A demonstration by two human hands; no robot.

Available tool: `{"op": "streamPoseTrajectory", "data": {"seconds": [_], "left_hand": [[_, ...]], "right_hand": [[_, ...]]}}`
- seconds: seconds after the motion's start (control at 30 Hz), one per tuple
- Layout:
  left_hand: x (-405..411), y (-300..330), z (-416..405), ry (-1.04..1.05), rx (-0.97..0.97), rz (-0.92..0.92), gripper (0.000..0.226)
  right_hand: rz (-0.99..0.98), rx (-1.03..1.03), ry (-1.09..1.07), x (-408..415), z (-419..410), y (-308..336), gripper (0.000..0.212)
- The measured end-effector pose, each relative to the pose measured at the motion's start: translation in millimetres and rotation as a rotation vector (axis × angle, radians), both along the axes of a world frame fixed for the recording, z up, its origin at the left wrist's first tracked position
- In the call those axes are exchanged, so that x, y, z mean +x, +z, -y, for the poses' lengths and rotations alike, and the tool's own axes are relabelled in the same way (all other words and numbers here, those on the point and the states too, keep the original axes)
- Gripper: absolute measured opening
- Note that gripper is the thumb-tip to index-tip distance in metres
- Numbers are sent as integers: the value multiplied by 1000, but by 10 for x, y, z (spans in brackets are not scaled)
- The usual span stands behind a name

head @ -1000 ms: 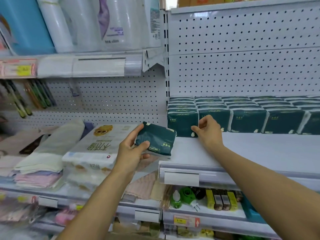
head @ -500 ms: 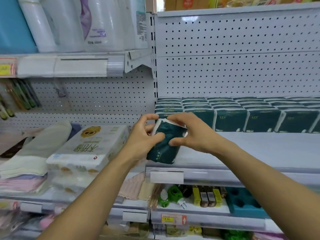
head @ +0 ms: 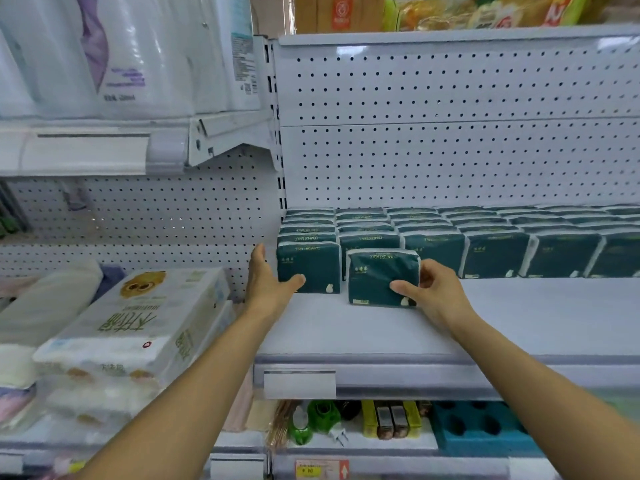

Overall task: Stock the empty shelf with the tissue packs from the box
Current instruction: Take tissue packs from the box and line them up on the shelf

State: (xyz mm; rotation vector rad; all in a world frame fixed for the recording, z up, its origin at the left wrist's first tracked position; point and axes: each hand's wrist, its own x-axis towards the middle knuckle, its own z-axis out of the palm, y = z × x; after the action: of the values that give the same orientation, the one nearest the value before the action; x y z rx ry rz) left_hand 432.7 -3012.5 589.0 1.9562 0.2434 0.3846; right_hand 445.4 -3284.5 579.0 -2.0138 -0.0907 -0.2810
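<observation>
A white pegboard back wall (head: 450,150) rises behind the shelf (head: 485,320), where rows of dark green tissue packs (head: 495,237) stand packed along the rear. Left of it, a big white bundle of tissue (head: 138,323) lies on the neighbouring shelf. The right hand (head: 434,289) has its grip curled round one tissue pack (head: 379,275), upright on the shelf just before the rows. The left hand (head: 268,280), fingers straight, touches the corner pack (head: 308,265)
</observation>
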Motion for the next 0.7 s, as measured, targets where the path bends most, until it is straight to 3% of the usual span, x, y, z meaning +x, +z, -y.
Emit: {"op": "streamPoseTrajectory", "data": {"seconds": [0.13, 0.23, 0.33, 0.5, 0.6, 0.7], "left_hand": [[155, 21, 3, -33, 12, -39, 104], [220, 14, 13, -45, 5, -29, 104], [234, 14, 32, -43, 28, -5, 102], [256, -15, 47, -43, 61, 34, 100], [296, -39, 43, -27, 69, 56, 104], [332, -62, 44, -22, 103, 72, 108]], "right_hand": [[109, -86, -99, 142, -149, -12, 36], [188, -125, -115, 173, -231, -51, 63], [278, -440, -131, 177, -268, -32, 90], [465, -877, -256, 267, -280, 11, 83], [605, -1003, -301, 391, -272, -27, 87], [653, -1085, -216, 486, -280, -42, 90]]}}
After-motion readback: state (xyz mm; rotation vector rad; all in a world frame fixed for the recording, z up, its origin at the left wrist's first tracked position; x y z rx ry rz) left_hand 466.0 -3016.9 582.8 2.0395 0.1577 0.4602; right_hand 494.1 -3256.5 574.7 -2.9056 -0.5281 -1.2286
